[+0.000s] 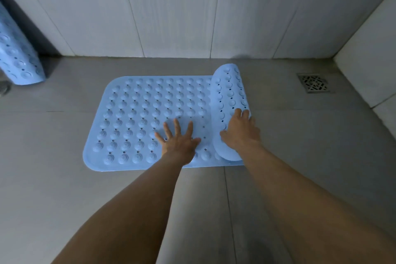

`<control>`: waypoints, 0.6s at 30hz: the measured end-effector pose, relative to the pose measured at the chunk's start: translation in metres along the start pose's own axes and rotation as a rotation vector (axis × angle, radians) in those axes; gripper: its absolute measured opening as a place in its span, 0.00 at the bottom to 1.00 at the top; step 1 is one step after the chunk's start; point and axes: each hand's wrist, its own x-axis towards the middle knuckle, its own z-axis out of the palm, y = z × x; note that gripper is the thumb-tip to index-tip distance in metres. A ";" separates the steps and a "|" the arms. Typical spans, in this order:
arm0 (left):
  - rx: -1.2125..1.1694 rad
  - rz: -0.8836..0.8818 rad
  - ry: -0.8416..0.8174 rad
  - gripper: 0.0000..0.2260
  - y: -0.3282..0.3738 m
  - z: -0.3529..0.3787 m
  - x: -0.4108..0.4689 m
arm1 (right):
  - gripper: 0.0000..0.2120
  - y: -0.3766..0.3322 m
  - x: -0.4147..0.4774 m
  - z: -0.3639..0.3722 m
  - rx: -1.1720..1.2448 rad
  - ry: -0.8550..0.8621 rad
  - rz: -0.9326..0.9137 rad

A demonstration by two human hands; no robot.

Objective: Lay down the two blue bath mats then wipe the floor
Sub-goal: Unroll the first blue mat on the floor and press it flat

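A light blue bath mat (pixel 137 118) with rows of bumps and holes lies mostly flat on the grey tiled floor. Its right end is still curled into a roll (pixel 229 96). My left hand (pixel 179 139) presses flat on the unrolled part, fingers spread. My right hand (pixel 241 129) rests on top of the roll, fingers curved over its far side. A second blue bath mat (pixel 18 53), rolled up, stands leaning against the wall at the far left.
A metal floor drain (pixel 314 83) sits in the floor to the right of the mat. Pale tiled walls (pixel 171 10) close the space behind and on the right. Bare grey floor (pixel 53 178) lies in front of the mat.
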 end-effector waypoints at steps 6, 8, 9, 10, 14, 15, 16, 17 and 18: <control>-0.008 -0.014 0.080 0.30 0.030 0.011 0.002 | 0.39 0.031 0.000 0.004 0.037 -0.038 -0.037; -0.010 0.005 0.096 0.28 0.043 0.012 0.005 | 0.37 0.042 0.001 0.005 0.026 -0.050 -0.048; -0.031 -0.012 0.106 0.27 0.050 0.012 0.006 | 0.36 0.047 0.001 0.006 0.018 -0.042 -0.055; -0.058 -0.034 0.117 0.27 0.056 0.012 0.008 | 0.36 0.052 0.002 0.007 0.009 -0.023 -0.063; -0.060 0.013 0.135 0.29 0.078 0.014 0.016 | 0.42 0.071 0.011 0.006 0.015 0.046 -0.070; -0.026 0.059 0.122 0.29 0.084 0.015 0.017 | 0.42 0.077 0.013 0.005 0.030 0.056 -0.071; 0.012 0.102 0.104 0.29 0.091 0.017 0.018 | 0.41 0.084 0.016 0.004 0.051 0.073 -0.067; 0.039 0.132 0.091 0.29 0.097 0.021 0.019 | 0.41 0.091 0.018 0.001 0.074 0.096 -0.060; 0.046 0.141 0.090 0.29 0.102 0.024 0.019 | 0.42 0.098 0.021 -0.002 0.094 0.114 -0.059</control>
